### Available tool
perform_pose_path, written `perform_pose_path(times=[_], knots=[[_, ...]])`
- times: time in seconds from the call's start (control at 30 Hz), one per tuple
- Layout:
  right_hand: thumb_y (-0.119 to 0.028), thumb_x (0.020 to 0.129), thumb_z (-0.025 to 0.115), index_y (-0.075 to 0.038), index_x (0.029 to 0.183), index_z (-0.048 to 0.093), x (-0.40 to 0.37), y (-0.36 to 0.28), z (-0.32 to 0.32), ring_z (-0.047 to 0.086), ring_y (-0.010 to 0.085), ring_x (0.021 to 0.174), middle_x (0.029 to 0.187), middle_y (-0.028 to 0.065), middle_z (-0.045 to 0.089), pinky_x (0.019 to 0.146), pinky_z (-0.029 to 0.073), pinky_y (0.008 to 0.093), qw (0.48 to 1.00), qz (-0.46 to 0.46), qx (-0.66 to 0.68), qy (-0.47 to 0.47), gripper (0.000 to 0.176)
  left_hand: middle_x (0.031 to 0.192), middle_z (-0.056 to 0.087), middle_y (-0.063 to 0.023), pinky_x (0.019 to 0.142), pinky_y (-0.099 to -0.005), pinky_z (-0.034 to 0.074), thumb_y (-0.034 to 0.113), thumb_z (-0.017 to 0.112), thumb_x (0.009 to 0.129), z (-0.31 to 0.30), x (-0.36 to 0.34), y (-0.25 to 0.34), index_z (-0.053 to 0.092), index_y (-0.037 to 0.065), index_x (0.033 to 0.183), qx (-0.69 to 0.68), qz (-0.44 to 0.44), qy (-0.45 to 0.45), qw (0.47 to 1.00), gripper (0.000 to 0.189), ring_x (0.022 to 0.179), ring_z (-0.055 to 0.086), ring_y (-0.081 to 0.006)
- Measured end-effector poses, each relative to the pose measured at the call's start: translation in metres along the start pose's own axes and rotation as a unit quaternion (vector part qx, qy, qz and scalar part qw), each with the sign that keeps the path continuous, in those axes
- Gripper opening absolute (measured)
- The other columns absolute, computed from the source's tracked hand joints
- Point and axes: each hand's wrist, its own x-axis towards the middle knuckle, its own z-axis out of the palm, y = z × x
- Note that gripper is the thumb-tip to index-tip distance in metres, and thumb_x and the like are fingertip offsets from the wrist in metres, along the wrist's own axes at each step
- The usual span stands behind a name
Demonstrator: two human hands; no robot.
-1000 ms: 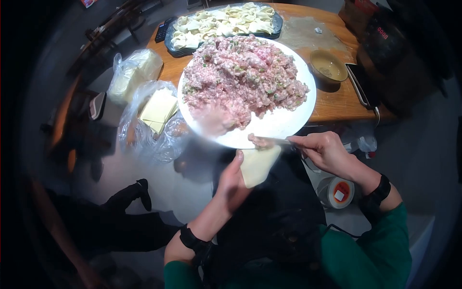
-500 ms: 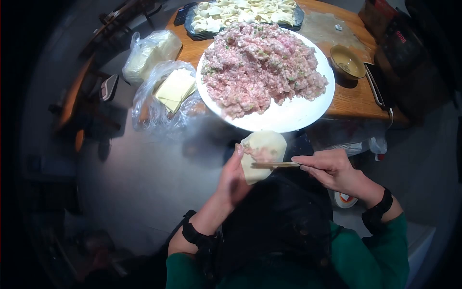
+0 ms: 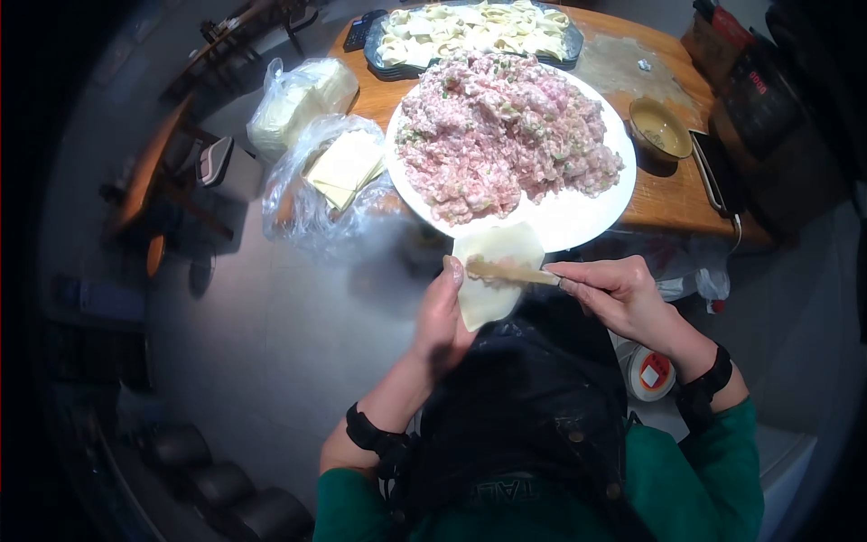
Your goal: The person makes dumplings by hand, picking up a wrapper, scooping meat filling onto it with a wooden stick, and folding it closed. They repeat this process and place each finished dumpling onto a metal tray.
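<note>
Pale wrapper (image 3: 495, 307) w/ meat smear, at near rim of white plate (image 3: 582, 221) | L hand (image 3: 440, 312): thumb + fingers pinch wrapper edge | R hand (image 3: 619, 291): fingers grip 1 flat stick (image 3: 513, 273) over wrapper

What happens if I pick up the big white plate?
The plate will likely feel heavy, since meat is heaped over most of it. It may dip away from you, as the bare part is on your side. The meat looks soft and clumpy, so it might slump if tilted.
</note>
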Motion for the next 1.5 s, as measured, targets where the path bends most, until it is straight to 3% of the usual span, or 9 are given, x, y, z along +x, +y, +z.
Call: perform_pose_path(times=[0.13,0.23,0.3,0.4,0.6,0.67,0.87,1.23,1.5], knots=[[-0.006,0.084,0.059,-0.004,0.108,0.064,-0.004,0.003,-0.008,0.05,0.0051,0.053,0.063,0.0012,0.059,0.053,0.044,0.0217,0.986,0.132,0.1,-0.005,0.024,0.126,0.043,-0.0219,0.103,-0.0469,0.031,0.038,0.024,0.097,-0.017,0.0,0.003,0.031,-0.003,0.13,0.004,0.039,0.022,0.999,0.053,0.118,0.043,-0.0326],[-0.006,0.085,0.057,-0.007,0.114,0.06,0.0,0.001,-0.007,0.05,0.0043,0.054,0.061,0.0006,0.057,0.054,0.044,0.0209,0.98,0.143,0.135,-0.029,0.029,0.122,0.046,-0.0204,0.102,-0.0472,0.033,0.038,0.025,0.097,-0.028,0.006,-0.001,0.034,-0.002,0.128,-0.304,0.048,-0.183,0.934,0.051,0.116,0.045,-0.0324],[-0.006,0.086,0.056,-0.008,0.118,0.058,0.01,-0.004,-0.006,0.05,0.0037,0.055,0.06,0.0006,0.056,0.055,0.044,0.0208,0.982,0.123,0.136,-0.039,0.032,0.119,0.049,-0.0191,0.1,-0.0466,0.034,0.038,0.027,0.096,0.011,0.005,0.017,0.039,-0.001,0.123,-0.026,0.063,-0.006,0.998,0.049,0.115,0.045,-0.0316],[0.0,0.084,0.055,-0.008,0.121,0.055,0.023,-0.007,-0.006,0.053,0.0065,0.057,0.063,0.0029,0.057,0.057,0.044,0.0217,0.983,0.109,0.139,-0.038,0.038,0.117,0.05,-0.018,0.101,-0.0478,0.033,0.038,0.027,0.096,0.018,0.016,0.03,0.039,0.001,0.122,-0.002,0.114,-0.077,0.991,0.046,0.115,0.045,-0.0313],[0.006,0.065,0.059,-0.01,0.111,0.063,0.038,-0.015,-0.002,0.057,0.0188,0.058,0.07,0.0064,0.059,0.05,0.046,0.0274,0.92,-0.296,-0.207,0.155,0.049,0.124,0.046,-0.0216,0.101,-0.0463,0.034,0.036,0.029,0.097,0.032,0.021,0.046,0.03,0.005,0.129,-0.112,0.184,-0.226,0.95,0.045,0.116,0.044,-0.0343],[0.004,0.061,0.06,-0.013,0.109,0.064,0.038,-0.016,0.004,0.057,0.0191,0.058,0.072,0.0055,0.059,0.048,0.046,0.0283,0.907,-0.299,-0.229,0.186,0.051,0.13,0.041,-0.0222,0.103,-0.0465,0.031,0.037,0.03,0.096,0.043,0.016,0.045,0.03,0.004,0.13,-0.056,0.188,-0.064,0.979,0.047,0.121,0.04,-0.0343],[-0.001,0.063,0.06,-0.016,0.109,0.065,0.036,-0.014,0.016,0.058,0.0175,0.058,0.074,0.0046,0.06,0.048,0.046,0.0272,0.891,-0.303,-0.265,0.211,0.049,0.139,0.03,-0.0202,0.107,-0.0452,0.026,0.039,0.031,0.096,0.044,0.008,0.04,0.021,0.001,0.137,-0.054,0.231,-0.121,0.964,0.057,0.128,0.032,-0.033],[0.002,0.071,0.063,-0.006,0.105,0.062,-0.003,0.021,-0.002,0.064,0.0227,0.066,0.077,0.0106,0.064,0.054,0.05,0.0299,0.922,-0.193,-0.308,0.135,0.035,0.123,0.045,-0.0233,0.096,-0.0427,0.04,0.018,0.035,0.096,0.034,0.011,0.04,0.027,-0.004,0.131,0.073,0.265,0.104,0.956,0.042,0.11,0.049,-0.0286],[-0.01,0.078,0.055,-0.01,0.088,0.064,0.01,0.106,-0.162,0.059,0.0278,0.065,0.068,0.0106,0.056,0.055,0.047,0.0386,0.785,0.017,-0.59,0.187,0.013,0.114,0.053,-0.0182,0.088,-0.0374,0.048,0.019,0.044,0.094,0.009,0.025,0.03,0.042,-0.003,0.122,0.1,0.212,0.103,0.967,0.035,0.103,0.056,-0.0256]])
